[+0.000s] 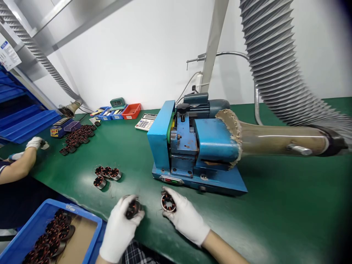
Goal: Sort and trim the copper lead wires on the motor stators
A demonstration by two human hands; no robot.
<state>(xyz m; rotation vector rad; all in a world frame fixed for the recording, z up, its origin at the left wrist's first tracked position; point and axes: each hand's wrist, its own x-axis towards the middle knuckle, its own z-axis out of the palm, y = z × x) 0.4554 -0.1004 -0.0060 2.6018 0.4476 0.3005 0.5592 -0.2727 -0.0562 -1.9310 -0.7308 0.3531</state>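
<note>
My left hand (119, 222), in a white glove, is closed around a dark motor stator (133, 209) above the front of the green table. My right hand (187, 216), gloved as well, grips another motor stator (168, 202) by its rim. Its open centre and copper windings face the camera. The two stators are apart, with a short gap between the hands. Just beyond my left hand, several stators (99, 182) with silvery outer rings stand grouped on the table, thin wire ends trailing from them.
A blue grinding machine (217, 135) with a duct pipe (275, 139) stands ahead to the right. A blue crate (95, 223) with several stators is at lower left. Farther off lie a calculator (145, 122), a red bin (132, 111), many stators (79, 137) and a co-worker's gloved hand (35, 143).
</note>
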